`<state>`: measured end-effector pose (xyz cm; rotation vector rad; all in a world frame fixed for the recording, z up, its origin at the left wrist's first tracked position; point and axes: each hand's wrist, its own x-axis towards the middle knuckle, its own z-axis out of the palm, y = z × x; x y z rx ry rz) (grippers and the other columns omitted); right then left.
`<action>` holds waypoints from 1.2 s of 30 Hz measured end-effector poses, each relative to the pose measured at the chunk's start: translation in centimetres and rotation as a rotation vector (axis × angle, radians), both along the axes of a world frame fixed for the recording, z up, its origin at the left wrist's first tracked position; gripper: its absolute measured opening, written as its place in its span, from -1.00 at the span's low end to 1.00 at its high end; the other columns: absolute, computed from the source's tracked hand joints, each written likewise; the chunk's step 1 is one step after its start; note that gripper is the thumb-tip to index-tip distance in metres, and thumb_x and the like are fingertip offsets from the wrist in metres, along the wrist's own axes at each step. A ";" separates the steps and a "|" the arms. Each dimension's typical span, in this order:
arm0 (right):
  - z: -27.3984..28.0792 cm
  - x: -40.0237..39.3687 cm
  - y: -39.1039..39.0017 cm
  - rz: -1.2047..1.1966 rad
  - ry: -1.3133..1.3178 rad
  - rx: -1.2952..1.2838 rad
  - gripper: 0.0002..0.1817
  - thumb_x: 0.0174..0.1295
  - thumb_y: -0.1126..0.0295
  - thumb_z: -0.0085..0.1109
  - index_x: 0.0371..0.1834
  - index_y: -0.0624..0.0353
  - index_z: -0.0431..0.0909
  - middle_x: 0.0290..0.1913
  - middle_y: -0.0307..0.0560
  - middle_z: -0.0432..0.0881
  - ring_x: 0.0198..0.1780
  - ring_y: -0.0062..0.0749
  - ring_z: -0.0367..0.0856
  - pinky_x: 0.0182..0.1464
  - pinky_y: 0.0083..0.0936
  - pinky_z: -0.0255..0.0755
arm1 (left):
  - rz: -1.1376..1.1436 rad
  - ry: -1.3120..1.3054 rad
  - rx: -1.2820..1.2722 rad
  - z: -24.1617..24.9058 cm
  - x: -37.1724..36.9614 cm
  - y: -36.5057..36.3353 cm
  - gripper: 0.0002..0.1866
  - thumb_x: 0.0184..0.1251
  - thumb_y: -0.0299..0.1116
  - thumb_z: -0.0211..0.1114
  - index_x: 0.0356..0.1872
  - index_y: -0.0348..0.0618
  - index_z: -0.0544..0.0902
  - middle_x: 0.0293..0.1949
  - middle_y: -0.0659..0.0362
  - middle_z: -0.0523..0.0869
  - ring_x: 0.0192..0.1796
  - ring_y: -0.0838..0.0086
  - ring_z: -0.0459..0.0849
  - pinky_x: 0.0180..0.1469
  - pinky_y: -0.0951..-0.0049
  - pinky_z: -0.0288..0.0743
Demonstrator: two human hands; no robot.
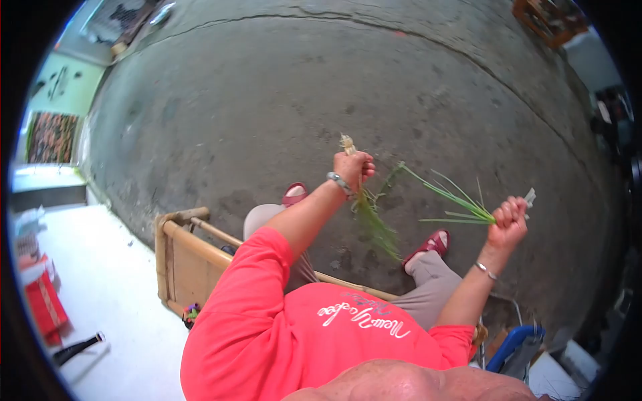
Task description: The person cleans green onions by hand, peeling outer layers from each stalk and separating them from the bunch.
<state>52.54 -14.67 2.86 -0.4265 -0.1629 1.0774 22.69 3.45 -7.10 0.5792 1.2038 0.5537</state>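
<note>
My left hand, with a bracelet at the wrist, is closed around a bunch of spring onions. Their pale root ends stick up above the fist, and the thin, blurred green leaves hang below it. Farther right, my right hand is closed on a second bunch of spring onions. Those green leaves fan out to the left, towards the left hand's bunch, and a white end shows past the fingers. Both bunches are held above the grey floor, the hands well apart.
I sit on a bamboo seat, red shoes on the concrete floor. At left a white surface carries a red packet and a black strap. A blue-framed object stands at lower right.
</note>
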 end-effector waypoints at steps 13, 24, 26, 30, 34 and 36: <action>-0.1 -8.5 3.7 -0.126 -1.303 -0.638 -0.88 0.12 0.50 0.23 -0.28 0.19 0.55 -0.53 -0.35 0.47 -0.52 -0.74 0.34 -0.53 -0.71 0.22 | -0.025 -0.596 -0.194 2.5 -0.1 0.9 -0.60 0.35 -0.07 0.06 0.00 -0.16 0.47 -0.03 0.00 0.58 -0.01 0.22 0.59 -0.02 0.25 0.47; -2.6 -15.5 6.3 0.152 -1.586 -0.573 -0.84 0.20 0.38 0.12 -0.34 0.27 0.56 -0.51 0.08 0.55 -0.53 -0.18 0.54 -0.43 -0.41 0.39 | -0.188 -0.642 -0.235 2.6 1.7 -1.4 -0.46 0.36 0.04 0.01 0.10 -0.23 0.43 0.00 -0.03 0.58 0.06 0.21 0.55 0.07 0.18 0.41; -2.8 -16.2 6.5 0.187 -1.568 -0.583 -0.85 0.19 0.39 0.13 -0.33 0.27 0.57 -0.47 0.09 0.58 -0.48 -0.13 0.57 -0.39 -0.40 0.42 | -0.169 -0.624 -0.257 3.3 1.9 -1.9 -0.46 0.37 0.04 0.01 0.09 -0.24 0.43 -0.03 -0.03 0.59 0.02 0.23 0.58 0.09 0.17 0.42; -3.8 -16.3 6.8 0.264 -1.454 -0.596 -0.86 0.19 0.42 0.17 -0.26 0.27 0.59 -0.43 -0.13 0.60 -0.41 -0.61 0.49 -0.31 -0.58 0.41 | -0.198 -0.694 -0.324 2.9 1.9 -2.4 -0.48 0.38 0.03 0.01 0.08 -0.24 0.43 -0.09 0.00 0.62 -0.02 0.27 0.59 0.09 0.20 0.43; -3.8 -16.5 7.0 0.335 -1.465 -0.639 -0.86 0.18 0.44 0.16 -0.25 0.27 0.58 -0.43 -0.21 0.61 -0.40 -0.63 0.49 -0.29 -0.58 0.42 | -0.246 -0.673 -0.289 2.7 1.7 -2.5 -0.50 0.39 0.03 0.01 0.06 -0.23 0.44 -0.12 0.03 0.63 -0.05 0.32 0.61 0.04 0.25 0.47; -4.0 -16.4 6.9 0.316 -1.450 -0.664 -0.89 0.17 0.45 0.16 -0.29 0.26 0.58 -0.47 -0.24 0.59 -0.43 -0.66 0.46 -0.33 -0.60 0.39 | -0.248 -0.680 -0.292 2.6 1.6 -2.5 -0.50 0.38 0.03 0.02 0.06 -0.22 0.44 -0.13 0.03 0.63 -0.05 0.34 0.62 0.02 0.28 0.48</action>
